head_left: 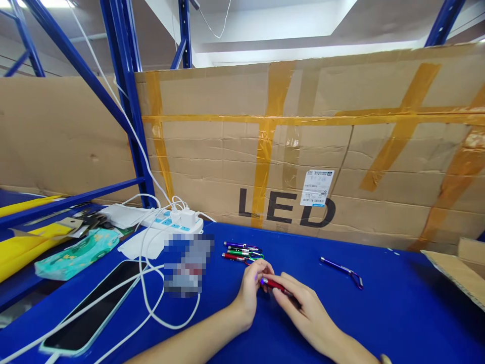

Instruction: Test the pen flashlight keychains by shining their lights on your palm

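Note:
My right hand is closed round a slim red mini flashlight, its tip pointing left. Violet light glows at that tip. Just in front of it my left hand is cupped with curved fingers, and a faint violet patch shows on its skin. Whether the left fingertips touch the flashlight I cannot tell. Behind the left hand lie a purple flashlight, a green one and another red flashlight, side by side with carabiner clips. A separate purple-blue flashlight with a clip rests to the right.
A phone with white cables across it lies at left, near a power strip. A pixelated item sits beside the cables. A large cardboard box stands behind the blue table; a cardboard flap juts in at right.

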`<state>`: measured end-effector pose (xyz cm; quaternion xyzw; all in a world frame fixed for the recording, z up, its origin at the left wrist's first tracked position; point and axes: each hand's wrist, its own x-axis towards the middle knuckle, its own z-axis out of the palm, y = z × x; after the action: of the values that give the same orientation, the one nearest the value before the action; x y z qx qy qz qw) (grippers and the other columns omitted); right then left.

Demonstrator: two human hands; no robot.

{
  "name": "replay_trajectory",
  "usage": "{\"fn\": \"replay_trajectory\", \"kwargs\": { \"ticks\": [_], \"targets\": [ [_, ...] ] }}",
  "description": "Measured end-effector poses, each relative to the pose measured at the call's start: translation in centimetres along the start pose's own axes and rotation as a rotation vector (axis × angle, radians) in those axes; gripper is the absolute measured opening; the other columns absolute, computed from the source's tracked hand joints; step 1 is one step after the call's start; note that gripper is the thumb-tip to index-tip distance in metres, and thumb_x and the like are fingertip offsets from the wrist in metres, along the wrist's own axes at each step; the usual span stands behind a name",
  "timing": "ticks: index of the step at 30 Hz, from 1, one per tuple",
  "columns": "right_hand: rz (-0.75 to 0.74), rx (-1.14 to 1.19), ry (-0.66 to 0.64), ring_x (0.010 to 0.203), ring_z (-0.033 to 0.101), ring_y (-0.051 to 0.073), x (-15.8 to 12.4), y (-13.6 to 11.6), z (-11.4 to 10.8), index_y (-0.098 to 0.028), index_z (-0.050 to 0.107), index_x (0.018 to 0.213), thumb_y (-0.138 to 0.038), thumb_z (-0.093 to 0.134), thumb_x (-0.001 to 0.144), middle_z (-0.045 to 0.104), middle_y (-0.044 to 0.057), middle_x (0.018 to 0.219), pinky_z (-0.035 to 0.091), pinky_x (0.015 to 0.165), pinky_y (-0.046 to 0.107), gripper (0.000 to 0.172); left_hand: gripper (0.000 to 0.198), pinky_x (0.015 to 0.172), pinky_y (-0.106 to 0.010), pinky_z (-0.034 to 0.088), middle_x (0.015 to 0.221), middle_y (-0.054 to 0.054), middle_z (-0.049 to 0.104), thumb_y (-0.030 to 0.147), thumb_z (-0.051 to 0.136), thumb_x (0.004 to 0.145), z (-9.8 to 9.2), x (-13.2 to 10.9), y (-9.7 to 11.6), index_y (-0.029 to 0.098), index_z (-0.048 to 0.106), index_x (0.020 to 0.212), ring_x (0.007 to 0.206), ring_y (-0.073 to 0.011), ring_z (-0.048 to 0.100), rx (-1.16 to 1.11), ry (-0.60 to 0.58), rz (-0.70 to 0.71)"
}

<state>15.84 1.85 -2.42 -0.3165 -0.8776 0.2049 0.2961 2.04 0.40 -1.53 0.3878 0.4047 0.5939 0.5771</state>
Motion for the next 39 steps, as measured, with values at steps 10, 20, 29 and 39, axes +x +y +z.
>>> {"fn": "replay_trajectory", "kwargs": {
  "ticks": [10, 20, 29, 39],
  "targets": [
    [-0.001, 0.021, 0.036, 0.081, 0.06, 0.017, 0.4, 0.6, 0.3, -0.026, 0.057, 0.115, -0.036, 0.033, 0.092, 0.063, 0.004, 0.084, 0.048, 0.069, 0.025, 0.035, 0.022, 0.052, -0.025, 0.03, 0.058, 0.002, 0.043, 0.039, 0.042, 0.063, -0.4, 0.6, -1.0, 0.017, 0.046, 0.062, 0.05, -0.0106, 0.039, 0.018, -0.007, 0.063],
    [-0.008, 0.148, 0.087, 0.088, 0.057, 0.015, 0.7, 0.3, 0.0, -0.024, 0.057, 0.111, -0.026, 0.036, 0.091, 0.061, 0.004, 0.094, 0.045, 0.08, 0.026, 0.029, 0.011, 0.045, -0.022, 0.023, 0.055, 0.007, 0.038, 0.028, 0.046, 0.062, -0.1, 0.6, -0.9, 0.018, 0.043, 0.065, 0.042, -0.0057, 0.032, 0.008, 0.02, 0.074],
    [0.08, 0.103, 0.059, 0.076, 0.056, 0.014, 0.4, 0.2, -0.3, -0.025, 0.058, 0.114, -0.036, 0.035, 0.092, 0.059, 0.003, 0.083, 0.044, 0.069, 0.025, 0.033, 0.015, 0.046, -0.021, 0.024, 0.052, 0.007, 0.039, 0.029, 0.049, 0.061, 0.0, 0.3, -0.7, 0.019, 0.041, 0.069, 0.044, -0.0069, 0.035, -0.057, 0.046, 0.041],
    [0.106, 0.113, 0.052, 0.063, 0.052, 0.014, 0.8, 0.9, -0.5, -0.02, 0.067, 0.099, -0.043, 0.04, 0.088, 0.061, 0.003, 0.073, 0.038, 0.056, 0.023, 0.038, 0.022, 0.056, -0.024, 0.034, 0.064, -0.003, 0.054, 0.036, 0.043, 0.065, -0.7, 0.8, 0.4, 0.015, 0.049, 0.071, 0.061, -0.0148, 0.051, -0.367, 0.009, -0.021]
  ]
}}
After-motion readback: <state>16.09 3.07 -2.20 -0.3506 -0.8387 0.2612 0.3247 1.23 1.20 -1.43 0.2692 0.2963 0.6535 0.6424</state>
